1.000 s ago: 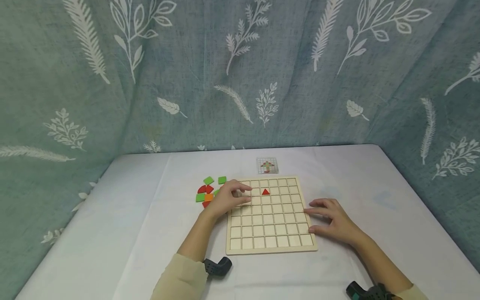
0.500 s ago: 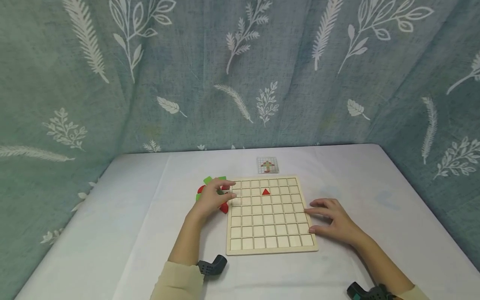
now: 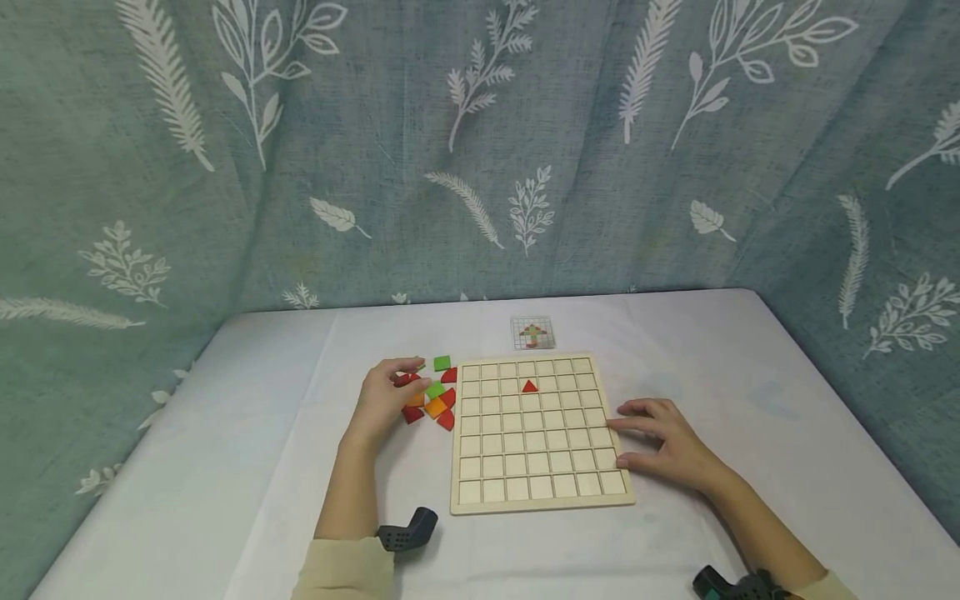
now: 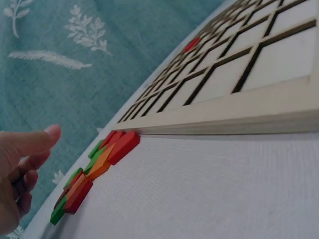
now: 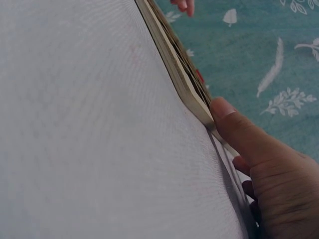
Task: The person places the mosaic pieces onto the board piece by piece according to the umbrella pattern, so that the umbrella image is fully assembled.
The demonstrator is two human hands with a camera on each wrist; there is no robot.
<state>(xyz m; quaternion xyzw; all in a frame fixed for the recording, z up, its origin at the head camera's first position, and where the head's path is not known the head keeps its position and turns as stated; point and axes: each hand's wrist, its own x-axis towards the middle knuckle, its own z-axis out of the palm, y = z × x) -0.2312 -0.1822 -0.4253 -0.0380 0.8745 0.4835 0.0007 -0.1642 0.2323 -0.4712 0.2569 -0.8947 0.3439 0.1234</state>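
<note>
A wooden grid board (image 3: pixel 543 504) lies on the white cloth, with one red triangle (image 3: pixel 530 386) in a cell near its far side. Along the board's left edge lies a loose cluster of flat coloured pieces, among them a green square (image 3: pixel 442 363), an orange square (image 3: pixel 436 407) and a red rounded piece (image 3: pixel 446 420). My left hand (image 3: pixel 381 402) hovers at the left of this cluster, hiding part of it. Its thumb (image 4: pixel 40 141) is stretched out and nothing shows between thumb and fingers. My right hand (image 3: pixel 669 440) touches the board's right edge with its thumb and fingertips.
A small card (image 3: pixel 533 332) printed with a coloured figure on a grid lies beyond the board's far edge. A patterned teal curtain (image 3: pixel 390 167) hangs behind the table. Each wrist carries a dark camera mount, such as the left one (image 3: pixel 408 531).
My left hand has moved left, from over the board's far left corner to the coloured pieces, uncovering those nearest the board. The right hand has stayed at the board's edge.
</note>
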